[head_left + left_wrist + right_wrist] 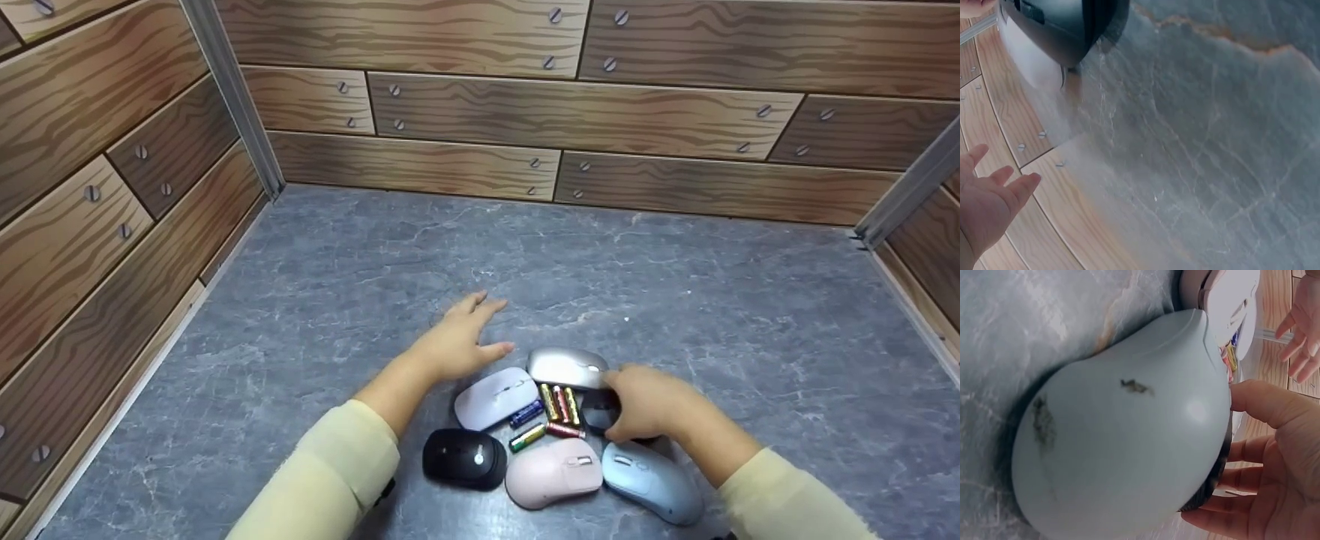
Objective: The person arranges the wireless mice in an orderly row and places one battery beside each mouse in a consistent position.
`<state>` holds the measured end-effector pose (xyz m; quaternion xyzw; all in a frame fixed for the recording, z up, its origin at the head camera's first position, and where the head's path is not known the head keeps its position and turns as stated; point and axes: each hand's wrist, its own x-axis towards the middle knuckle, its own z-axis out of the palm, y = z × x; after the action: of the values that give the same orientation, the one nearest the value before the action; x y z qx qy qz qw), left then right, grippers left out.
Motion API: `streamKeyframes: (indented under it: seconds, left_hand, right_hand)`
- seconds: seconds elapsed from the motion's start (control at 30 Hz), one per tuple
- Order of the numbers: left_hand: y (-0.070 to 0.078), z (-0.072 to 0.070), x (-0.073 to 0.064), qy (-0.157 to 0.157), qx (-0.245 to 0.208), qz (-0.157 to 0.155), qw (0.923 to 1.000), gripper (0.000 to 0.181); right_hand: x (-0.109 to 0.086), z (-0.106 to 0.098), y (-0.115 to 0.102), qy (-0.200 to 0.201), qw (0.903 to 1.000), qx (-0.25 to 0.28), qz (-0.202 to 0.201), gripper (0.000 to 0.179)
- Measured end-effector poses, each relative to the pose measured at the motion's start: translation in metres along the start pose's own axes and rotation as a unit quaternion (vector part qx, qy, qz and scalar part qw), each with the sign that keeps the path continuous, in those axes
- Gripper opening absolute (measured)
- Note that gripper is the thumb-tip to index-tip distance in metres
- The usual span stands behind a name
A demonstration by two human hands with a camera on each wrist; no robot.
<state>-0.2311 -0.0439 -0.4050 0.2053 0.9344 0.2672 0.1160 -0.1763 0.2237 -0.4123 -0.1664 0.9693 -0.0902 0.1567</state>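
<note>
My right hand [651, 401] grips a dark computer mouse [598, 411], covering most of it, with the thumb on the near side and the fingers on the far side. In the right wrist view the dark mouse's edge [1207, 486] shows behind the large light blue mouse [1123, 422]. The left hand [459, 341] is held with fingers spread and nothing in it, beyond a pale lavender mouse [495, 401]. A silver mouse [562, 366] lies between the hands. Several small batteries [559, 405] lie within the ring of mice.
A pink mouse [553, 476] and another black mouse [463, 459] form the near side of the ring. All lie on a grey marbled surface [465, 240]. Wood-patterned walls [465, 169] enclose its back and sides.
</note>
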Motion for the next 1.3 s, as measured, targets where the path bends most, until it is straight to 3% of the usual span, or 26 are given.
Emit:
streamKeyframes:
  seconds: [0.4,0.7,1.0,1.3]
  left_hand:
    - [0.004,0.012,-0.004,-0.006,-0.014,0.039,0.9991,0.070]
    - [0.013,0.020,-0.009,-0.009,-0.026,0.088,0.9957,0.067]
    - [0.020,0.024,-0.008,-0.030,-0.034,0.098,0.9941,0.066]
    - [0.024,0.022,-0.003,-0.033,-0.036,0.088,0.9949,0.068]
  right_hand:
    - [-0.001,-0.002,0.013,-0.001,0.9991,-0.028,-0.033,0.058]
    - [-0.005,0.002,0.019,0.020,0.9968,-0.041,-0.066,0.058]
    - [-0.008,-0.008,0.024,0.011,0.9965,-0.017,-0.081,0.050]
    - [-0.004,-0.023,0.030,0.015,0.9971,0.013,-0.073,0.043]
